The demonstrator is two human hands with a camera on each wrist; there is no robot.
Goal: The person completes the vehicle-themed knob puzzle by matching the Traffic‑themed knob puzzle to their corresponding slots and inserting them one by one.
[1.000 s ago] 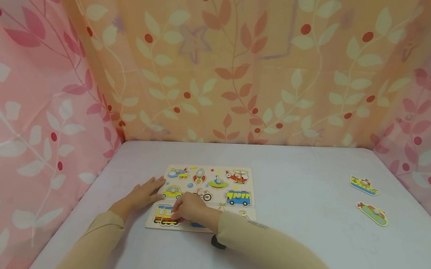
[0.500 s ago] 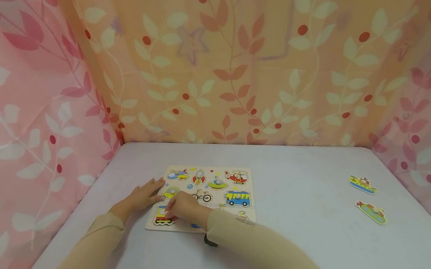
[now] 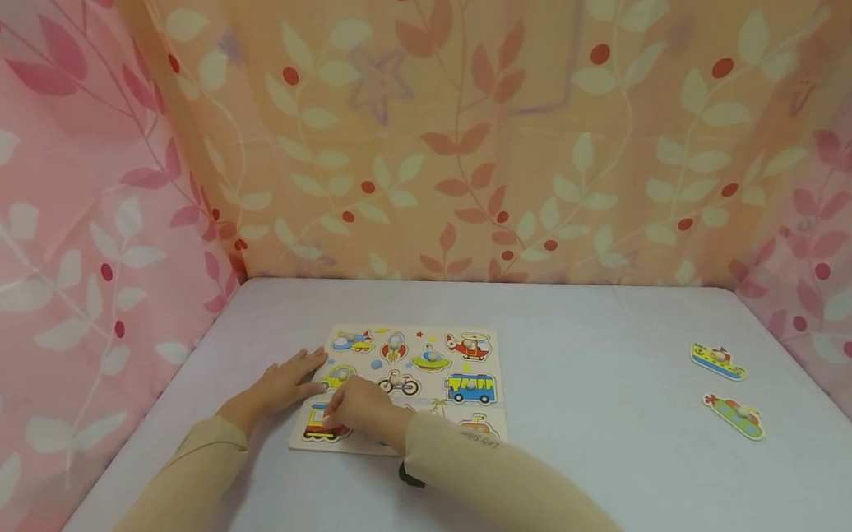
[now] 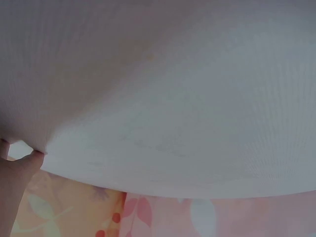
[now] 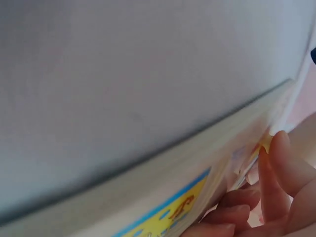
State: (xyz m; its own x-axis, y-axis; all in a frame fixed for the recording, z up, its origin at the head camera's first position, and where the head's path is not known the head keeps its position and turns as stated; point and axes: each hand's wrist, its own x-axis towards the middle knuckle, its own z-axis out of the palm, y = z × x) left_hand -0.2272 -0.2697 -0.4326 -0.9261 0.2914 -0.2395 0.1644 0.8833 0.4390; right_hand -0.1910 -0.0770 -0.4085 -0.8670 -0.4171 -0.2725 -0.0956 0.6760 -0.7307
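A wooden knob puzzle board (image 3: 433, 382) with vehicle pictures lies on the table. My right hand (image 3: 364, 406) is over its near left corner, thumb and forefinger pinching a train puzzle piece (image 3: 314, 431). The piece lies over the matching train picture; its right part is hidden behind the fingers. From the right wrist, the thumb (image 5: 286, 163) and forefinger meet close over the board, with the other fingers curled below. My left hand (image 3: 277, 383) rests with fingers extended at the board's left edge. In the left wrist view, only part of that hand (image 4: 22, 173) shows.
A boat piece (image 3: 718, 362) and a green submarine piece (image 3: 734, 416) lie apart on the right of the white table (image 3: 596, 377). Plane, rocket, helicopter, bicycle and bus (image 3: 471, 389) pieces sit on the board. Floral curtains (image 3: 435, 135) enclose the table's back and sides.
My right hand has moved left with the train piece, from beside the printed train to over it. The left hand has stayed at the board's edge.
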